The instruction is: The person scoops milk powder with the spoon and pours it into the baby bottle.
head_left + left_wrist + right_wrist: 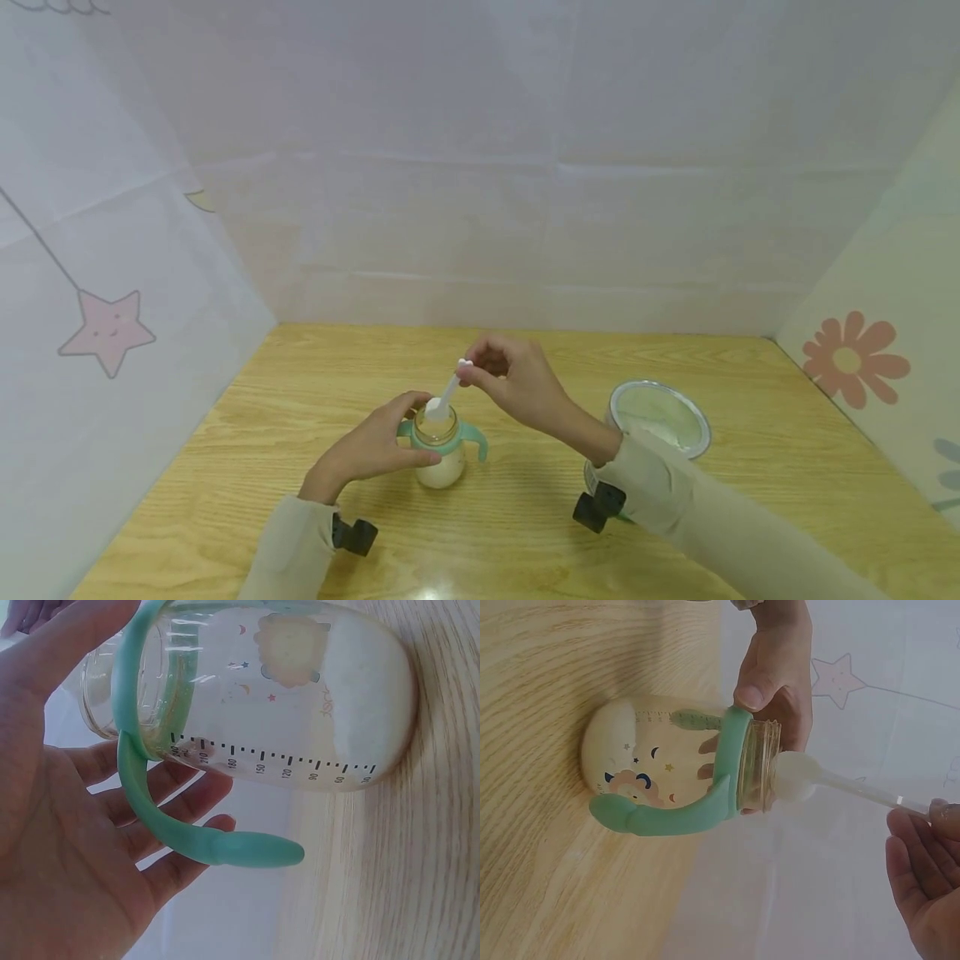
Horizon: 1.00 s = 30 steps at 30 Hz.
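Note:
A clear baby bottle (440, 468) with a mint-green two-handled collar (735, 761) stands upright on the table, uncapped. White powder lies in its bottom, and a measuring scale and lion print show in the left wrist view. My left hand (378, 442) holds it round the collar, thumb in front and fingers behind. Above it, my right hand (521, 383) pinches the handle end of a white scoop (450, 388) between thumb and fingers. The scoop slants down, its bowl (796, 776) right at the bottle's mouth.
An open tin (703, 437) with a silver rim stands to the right, partly behind my right forearm, with pale powder inside. The wooden table (337, 358) meets a pale cloth backdrop (450, 233) at the back and both sides. Small black cameras (354, 536) sit on both wrists.

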{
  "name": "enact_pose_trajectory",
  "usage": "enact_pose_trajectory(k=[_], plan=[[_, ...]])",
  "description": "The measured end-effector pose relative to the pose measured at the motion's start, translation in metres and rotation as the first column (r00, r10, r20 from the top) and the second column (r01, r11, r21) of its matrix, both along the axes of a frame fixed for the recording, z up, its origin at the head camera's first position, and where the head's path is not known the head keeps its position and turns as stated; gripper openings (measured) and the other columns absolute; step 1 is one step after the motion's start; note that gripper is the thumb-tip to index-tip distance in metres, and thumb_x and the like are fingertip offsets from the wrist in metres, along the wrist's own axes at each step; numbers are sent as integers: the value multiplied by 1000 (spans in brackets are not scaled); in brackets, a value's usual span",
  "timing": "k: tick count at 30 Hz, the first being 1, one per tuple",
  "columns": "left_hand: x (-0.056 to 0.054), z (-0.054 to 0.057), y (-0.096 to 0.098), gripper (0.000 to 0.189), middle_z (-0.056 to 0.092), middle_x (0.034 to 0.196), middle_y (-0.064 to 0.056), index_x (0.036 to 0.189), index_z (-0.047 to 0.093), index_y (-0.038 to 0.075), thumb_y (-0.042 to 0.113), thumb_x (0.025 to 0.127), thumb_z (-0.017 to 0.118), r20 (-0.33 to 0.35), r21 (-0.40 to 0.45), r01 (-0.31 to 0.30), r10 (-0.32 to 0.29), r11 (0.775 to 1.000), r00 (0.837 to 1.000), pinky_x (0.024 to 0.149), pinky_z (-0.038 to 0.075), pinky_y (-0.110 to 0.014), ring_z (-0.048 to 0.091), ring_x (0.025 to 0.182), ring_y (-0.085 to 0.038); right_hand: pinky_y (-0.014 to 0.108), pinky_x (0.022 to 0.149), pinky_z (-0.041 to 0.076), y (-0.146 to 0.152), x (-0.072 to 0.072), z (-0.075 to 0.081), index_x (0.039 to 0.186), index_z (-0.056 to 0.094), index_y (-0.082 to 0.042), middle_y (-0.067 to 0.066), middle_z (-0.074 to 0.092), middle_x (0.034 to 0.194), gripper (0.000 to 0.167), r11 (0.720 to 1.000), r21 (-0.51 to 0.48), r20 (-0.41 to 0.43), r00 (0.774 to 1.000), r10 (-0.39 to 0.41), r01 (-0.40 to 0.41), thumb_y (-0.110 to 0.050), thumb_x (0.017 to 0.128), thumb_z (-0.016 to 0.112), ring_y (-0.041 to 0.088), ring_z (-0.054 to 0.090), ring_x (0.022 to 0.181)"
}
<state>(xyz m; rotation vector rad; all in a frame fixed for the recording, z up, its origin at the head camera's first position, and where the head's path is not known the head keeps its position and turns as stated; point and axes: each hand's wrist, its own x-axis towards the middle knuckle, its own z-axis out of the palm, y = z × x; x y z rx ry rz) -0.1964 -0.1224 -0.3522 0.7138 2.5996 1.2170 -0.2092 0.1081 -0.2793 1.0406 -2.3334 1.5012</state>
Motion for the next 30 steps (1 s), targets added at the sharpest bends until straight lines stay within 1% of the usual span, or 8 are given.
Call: enact_pose_trajectory(k=[4, 12, 19, 27, 30], plan=[[1, 0, 1, 74, 54, 130, -5, 139, 40, 8, 37, 81, 76, 7, -9, -6, 7, 1000, 1000, 96, 44, -54, 48, 119, -30, 24, 67, 56, 2, 3, -2, 89, 63, 1, 13, 70, 82, 7, 1000, -6, -7, 1000, 5, -5, -4, 87, 67, 16, 70, 73], [1, -1, 1, 69, 55, 128, -6, 137, 43, 8, 35, 82, 75, -5, -18, -9, 9, 1000, 1000, 95, 44, -54, 50, 118, -31, 23, 68, 57, 5, 4, -6, 88, 62, 2, 13, 70, 82, 7, 1000, -27, -40, 999, 9, -10, -2, 85, 68, 19, 71, 74], [1, -2, 0, 66, 55, 127, -9, 135, 44, 5, 34, 83, 74, -14, -16, 10, -10, 1000, 1000, 94, 44, -56, 50, 118, -34, 24, 67, 57, 7, 4, -8, 87, 64, 1, 13, 70, 82, 6, 999, -39, -77, 997, 20, -23, -1, 85, 68, 17, 70, 73], [0, -1, 0, 65, 56, 125, -9, 134, 44, 5, 33, 84, 74, -13, -10, 19, -19, 1000, 1000, 92, 46, -53, 53, 115, -31, 25, 68, 57, 10, 7, -12, 87, 65, -1, 11, 70, 84, 5, 999, -29, -110, 994, 24, -28, -1, 84, 69, 15, 69, 73], [0, 0, 0, 64, 57, 124, -8, 134, 44, 6, 33, 84, 73, -7, -7, 22, -22, 1000, 1000, 92, 46, -52, 53, 115, -30, 24, 69, 57, 11, 8, -13, 87, 66, -2, 10, 69, 84, 5, 999, -28, -115, 993, 33, -36, 0, 84, 69, 17, 69, 74]])
